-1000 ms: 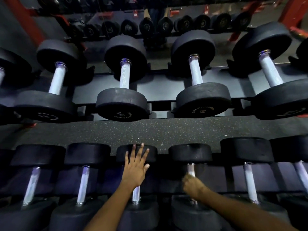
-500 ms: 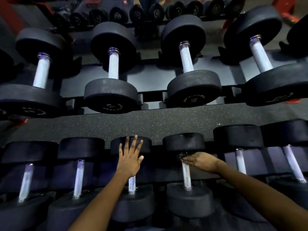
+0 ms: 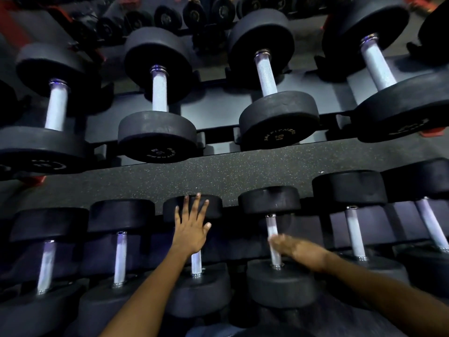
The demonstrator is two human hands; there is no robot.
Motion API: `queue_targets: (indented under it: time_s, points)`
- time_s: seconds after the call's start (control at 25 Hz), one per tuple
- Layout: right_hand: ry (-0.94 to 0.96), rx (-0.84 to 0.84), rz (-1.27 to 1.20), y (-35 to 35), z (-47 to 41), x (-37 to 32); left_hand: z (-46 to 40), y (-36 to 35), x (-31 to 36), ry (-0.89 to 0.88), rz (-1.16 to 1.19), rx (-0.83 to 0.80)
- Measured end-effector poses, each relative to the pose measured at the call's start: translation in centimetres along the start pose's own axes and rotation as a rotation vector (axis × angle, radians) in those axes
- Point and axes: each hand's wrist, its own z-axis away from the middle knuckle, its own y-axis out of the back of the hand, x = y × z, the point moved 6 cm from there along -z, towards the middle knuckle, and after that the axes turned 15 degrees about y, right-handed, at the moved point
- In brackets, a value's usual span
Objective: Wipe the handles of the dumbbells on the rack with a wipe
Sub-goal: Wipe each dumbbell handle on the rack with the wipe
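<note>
Head view. Two rows of black dumbbells with pale metal handles lie on a dark rack; a band of speckled dark floor mat runs across the middle of the frame between the rows.

Left hand, lower centre: fingers straight and spread, palm flat. Fingertips rest on the far head of the third dumbbell of the lower row; the palm covers the upper part of its handle. Nothing is held in it.

Right hand, lower right of centre: blurred. It lies across the handle of the fourth dumbbell, on the handle's lower half, close to the near head. Fingers reach over to the left side of the handle. A pale smear shows at the fingertips; cannot tell whether it is a wipe or glare off the metal. Cannot tell how tightly the fingers curl, nor whether they hold anything.

Upper row: four large dumbbells plainly in view, handles angled up the frame; the two middle ones have pale lettering on their near heads.

Top of frame: another row of small dark dumbbells, out of focus. Red bars at the upper left corner
</note>
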Motion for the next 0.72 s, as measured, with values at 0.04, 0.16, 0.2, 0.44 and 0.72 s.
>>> queue_targets:
  time_s: [0.04, 0.16, 0.2, 0.44, 0.72]
  points:
    - [0.054, -0.013, -0.05, -1.1, 0.9, -1.1, -0.1, 0.0, -0.1, 0.001, -0.009, -0.005]
    - [-0.349, 0.192, -0.335, 0.1, 2.3, 1.3, 0.1, 0.4, 0.1, -0.019, -0.03, 0.013]
    - [-0.653, 0.383, -0.45, 0.3, 2.7, 3.5, 0.3, 0.6, 0.1, 0.004, -0.01, 0.014]
    - [-1.121, 0.81, -1.619, -0.6, -2.2, 6.9, 0.2, 0.3, 0.0, 0.205, 0.095, -0.043]
    - [-0.83, 0.356, -1.46, -3.2, -1.2, 2.1, 0.0, 0.1, 0.1, 0.187, 0.092, -0.028]
